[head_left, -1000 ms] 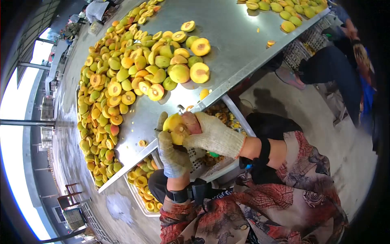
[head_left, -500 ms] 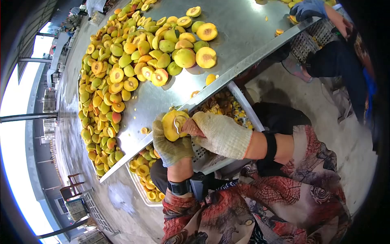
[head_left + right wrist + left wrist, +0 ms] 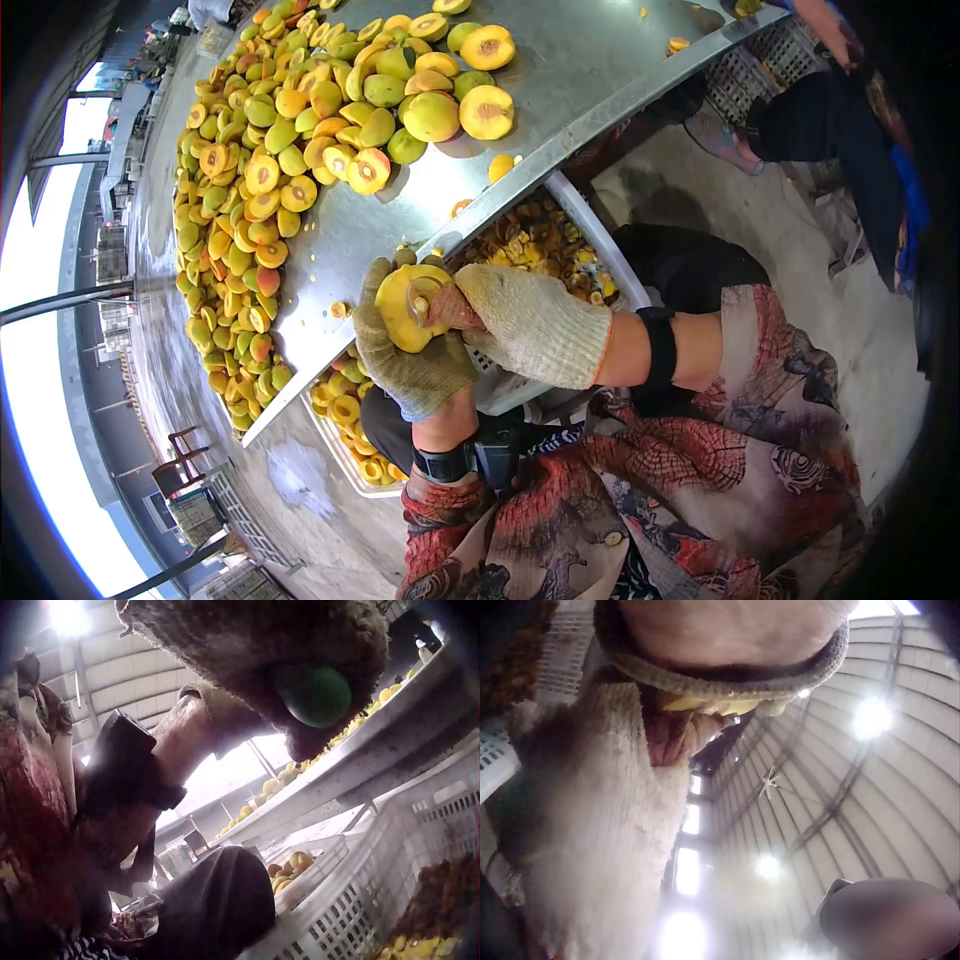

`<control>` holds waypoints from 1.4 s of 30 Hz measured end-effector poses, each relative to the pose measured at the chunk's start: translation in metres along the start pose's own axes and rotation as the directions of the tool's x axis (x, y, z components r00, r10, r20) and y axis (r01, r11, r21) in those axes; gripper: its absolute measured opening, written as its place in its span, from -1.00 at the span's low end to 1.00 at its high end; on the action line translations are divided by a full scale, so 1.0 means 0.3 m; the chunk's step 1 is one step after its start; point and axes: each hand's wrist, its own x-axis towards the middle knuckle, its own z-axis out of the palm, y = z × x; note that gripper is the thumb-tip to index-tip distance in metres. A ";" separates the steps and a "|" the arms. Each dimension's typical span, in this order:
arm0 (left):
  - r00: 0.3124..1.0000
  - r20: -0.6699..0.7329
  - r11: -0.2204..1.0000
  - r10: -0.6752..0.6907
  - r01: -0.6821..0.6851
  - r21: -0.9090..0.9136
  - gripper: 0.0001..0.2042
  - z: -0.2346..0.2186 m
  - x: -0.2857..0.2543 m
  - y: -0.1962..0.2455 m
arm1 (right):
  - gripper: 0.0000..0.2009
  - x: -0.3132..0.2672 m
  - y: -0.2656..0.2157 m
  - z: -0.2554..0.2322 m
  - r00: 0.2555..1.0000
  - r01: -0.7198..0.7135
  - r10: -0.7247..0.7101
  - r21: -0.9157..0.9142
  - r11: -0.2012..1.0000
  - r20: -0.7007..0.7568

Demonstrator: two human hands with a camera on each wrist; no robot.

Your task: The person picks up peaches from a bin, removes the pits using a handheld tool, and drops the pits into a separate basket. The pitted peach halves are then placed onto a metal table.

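Note:
In the head view, my gloved left hand (image 3: 405,365) cradles a yellow peach half (image 3: 393,318), its cut face turned up. My gloved right hand (image 3: 540,325) grips a pitting tool, whose curved metal loop (image 3: 413,292) sits at the centre of the cut face, around the pit. Reddish-brown wrapping (image 3: 460,308) covers the right fingertips beside the loop. From below the right glove, in the right wrist view, pokes the tool's rounded green end (image 3: 319,696). The left wrist view shows only a yellow edge of the peach half (image 3: 712,705) beneath the left glove's cuff.
A metal table (image 3: 350,230) bears a large heap of peach halves (image 3: 260,190). Below its edge stand a crate (image 3: 600,240) of brown and yellow scraps and a white crate (image 3: 350,470) of peach halves. Another person's leg (image 3: 820,120) shows at the right.
The tool's loop has come into sight at the peach half's centre, and the cut face has turned more upward. Another person's gloved hand came to the table's far edge and withdrew.

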 end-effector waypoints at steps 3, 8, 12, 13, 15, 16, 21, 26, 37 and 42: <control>0.999 0.000 0.997 0.042 -0.042 0.065 -0.53 0.025 -0.014 -0.001 | -0.67 -0.003 0.006 0.007 1.000 0.015 -0.015 0.034 0.999 -0.004; 0.998 0.044 0.993 0.053 -0.057 0.104 -0.55 -0.003 -0.026 -0.005 | -0.77 -0.006 -0.003 -0.005 0.995 0.058 -0.055 -0.035 0.998 0.083; 0.995 0.049 0.974 0.083 -0.092 0.207 -0.52 -0.002 -0.046 0.001 | -0.80 -0.005 -0.047 -0.046 0.971 -0.118 0.106 0.046 0.992 0.215; 0.996 0.044 0.974 0.080 -0.087 0.210 -0.52 -0.007 -0.052 0.001 | -0.80 -0.011 -0.053 -0.048 0.972 -0.141 0.113 0.124 0.982 0.206; 0.992 0.062 0.945 0.109 -0.123 0.302 -0.51 -0.014 -0.057 0.001 | -0.79 -0.023 -0.045 -0.030 0.973 -0.162 0.122 0.203 0.966 0.195; 0.993 0.060 0.945 0.106 -0.119 0.304 -0.51 -0.016 -0.060 0.002 | -0.79 -0.037 -0.024 -0.002 0.988 -0.033 0.005 0.178 0.983 0.157; 0.980 0.086 0.882 0.179 -0.199 0.427 -0.54 -0.032 -0.067 0.016 | -0.76 -0.059 -0.038 -0.012 0.942 0.336 -0.321 0.292 0.895 -0.101; 0.928 0.203 0.794 0.312 -0.372 0.481 -0.57 -0.052 -0.076 0.028 | -0.70 -0.097 -0.044 -0.010 0.961 0.178 -0.243 0.372 0.911 0.135; 0.789 0.452 0.490 0.416 -0.613 0.620 -0.64 -0.066 -0.081 0.058 | -0.67 -0.111 -0.074 -0.003 0.964 0.137 -0.211 0.381 0.914 0.160; 0.988 0.136 0.782 0.070 -0.139 0.608 -0.59 -0.062 -0.084 0.072 | -0.64 -0.121 -0.067 0.035 0.960 0.017 -0.101 0.307 0.951 0.260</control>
